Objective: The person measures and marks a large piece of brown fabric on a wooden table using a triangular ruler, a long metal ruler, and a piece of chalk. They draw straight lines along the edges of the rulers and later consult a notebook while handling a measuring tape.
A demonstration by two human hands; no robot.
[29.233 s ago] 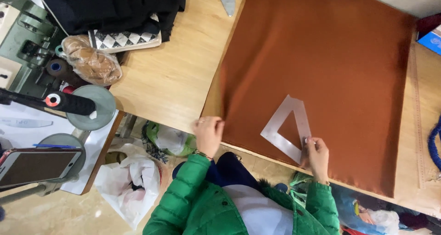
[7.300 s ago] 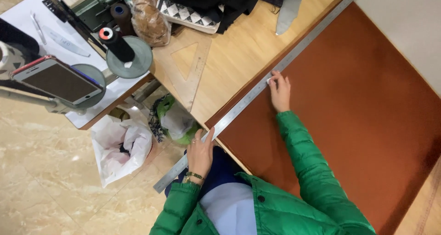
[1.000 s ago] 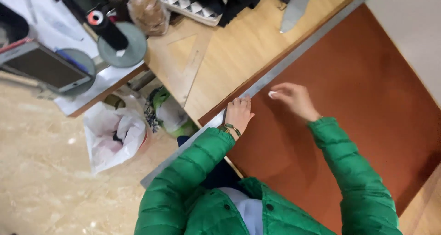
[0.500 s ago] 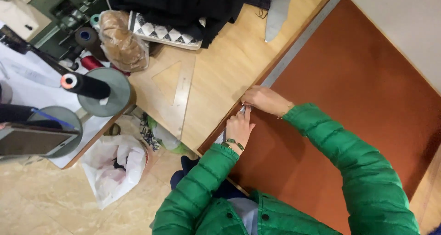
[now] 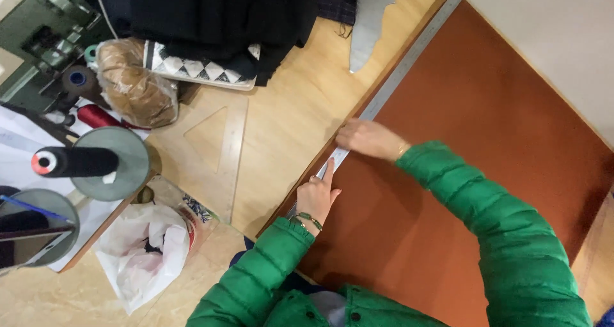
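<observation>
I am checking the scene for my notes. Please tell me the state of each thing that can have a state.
Long metal ruler: flat along the brown fabric's edge.
Brown fabric: spread flat on the table.
Left hand: pressing on the ruler.
Right hand: resting on the ruler.
Clear triangle ruler: flat on the wooden table, untouched.
White plastic bag: crumpled, open.

Two hands (image 5: 318,196) (image 5: 368,138); one metal ruler (image 5: 409,62); one rust cloth (image 5: 486,148); one clear set square (image 5: 220,151).

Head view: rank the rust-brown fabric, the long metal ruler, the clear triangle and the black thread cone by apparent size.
1. Rust-brown fabric
2. Long metal ruler, partly under the left hand and right hand
3. Clear triangle
4. Black thread cone
</observation>
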